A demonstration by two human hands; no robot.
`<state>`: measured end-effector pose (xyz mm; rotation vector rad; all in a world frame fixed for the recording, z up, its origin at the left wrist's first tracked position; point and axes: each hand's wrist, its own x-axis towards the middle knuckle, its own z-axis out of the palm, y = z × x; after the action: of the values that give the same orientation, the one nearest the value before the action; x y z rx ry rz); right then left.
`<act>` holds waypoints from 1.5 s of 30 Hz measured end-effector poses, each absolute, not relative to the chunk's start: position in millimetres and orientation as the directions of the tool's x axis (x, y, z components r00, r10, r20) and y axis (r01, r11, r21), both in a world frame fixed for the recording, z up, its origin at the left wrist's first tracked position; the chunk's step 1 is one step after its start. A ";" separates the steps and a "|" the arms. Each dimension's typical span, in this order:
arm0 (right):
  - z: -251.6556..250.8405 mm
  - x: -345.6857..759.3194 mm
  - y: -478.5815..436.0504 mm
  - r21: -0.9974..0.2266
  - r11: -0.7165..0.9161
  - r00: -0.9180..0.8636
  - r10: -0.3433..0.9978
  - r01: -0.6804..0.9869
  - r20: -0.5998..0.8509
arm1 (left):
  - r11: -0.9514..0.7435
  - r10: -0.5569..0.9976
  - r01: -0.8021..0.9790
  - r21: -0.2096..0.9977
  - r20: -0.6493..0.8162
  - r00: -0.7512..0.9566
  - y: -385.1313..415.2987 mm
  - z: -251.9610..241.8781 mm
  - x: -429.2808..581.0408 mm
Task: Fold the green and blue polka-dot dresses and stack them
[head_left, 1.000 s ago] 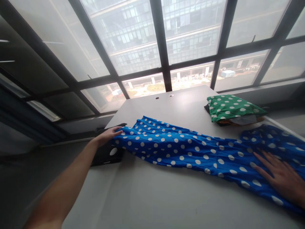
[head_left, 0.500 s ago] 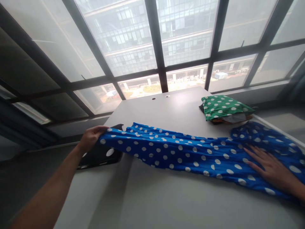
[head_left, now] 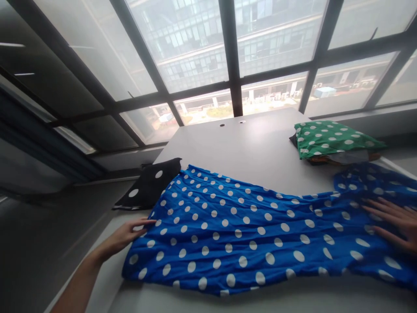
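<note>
A blue garment with white polka dots lies spread across the grey table. My left hand touches its left hem at the table's left edge, fingers closed in a pinch on the cloth. My right hand lies flat on the garment's right part, fingers stretched out and apart. The wide skirt end is fanned out toward me.
A folded green polka-dot cloth tops a small pile of clothes at the back right. A black polka-dot cloth hangs over the table's left edge. Large windows with dark frames stand behind the table.
My left hand has drawn the hem toward me along the left edge, and the blue garment has spread from a narrow band into a wide fan. My right hand stayed flat on it.
</note>
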<state>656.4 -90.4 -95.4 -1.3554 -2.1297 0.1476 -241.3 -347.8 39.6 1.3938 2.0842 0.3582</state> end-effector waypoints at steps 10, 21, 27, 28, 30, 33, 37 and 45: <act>-19.1 434.5 -70.9 -0.454 0.607 -0.536 0.793 0.652 0.291 | 0.393 0.909 0.892 0.225 0.054 -0.414 -197.6 62.5 -204.5; 0.9 199.0 -37.8 -0.554 0.561 -0.651 0.758 0.615 0.046 | 0.381 0.924 0.924 0.037 -0.041 -0.380 -55.4 33.1 -196.5; -12.6 161.8 -37.1 -0.532 0.600 -0.670 0.738 0.597 0.081 | 0.261 0.965 0.949 0.178 -0.056 -0.255 -45.9 40.5 -203.6; -15.1 161.2 -37.8 -0.525 0.617 -0.676 0.729 0.586 0.102 | 0.246 0.969 0.947 0.208 -0.035 -0.244 -50.7 44.3 -206.6; -19.6 160.8 -39.5 -0.507 0.651 -0.695 0.707 0.565 0.133 | 0.231 0.970 0.940 0.251 0.012 -0.242 -64.8 53.2 -214.4; -26.0 157.1 -43.1 -0.456 0.689 -0.715 0.683 0.563 0.150 | 0.241 0.959 0.930 0.277 0.079 -0.272 -88.7 65.7 -226.0; -33.7 145.0 -49.9 -0.352 0.731 -0.734 0.661 0.585 0.155 | 0.329 0.919 0.906 0.268 0.131 -0.372 -104.5 67.3 -226.4; -32.8 139.0 -63.2 -0.296 0.755 -0.747 0.644 0.586 0.165 | 0.416 0.864 0.876 0.245 0.195 -0.464 -126.3 50.6 -193.8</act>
<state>139.0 -63.2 -32.8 -0.9633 -2.6959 0.3292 -193.8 -126.3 50.6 1.6445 2.6747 0.5011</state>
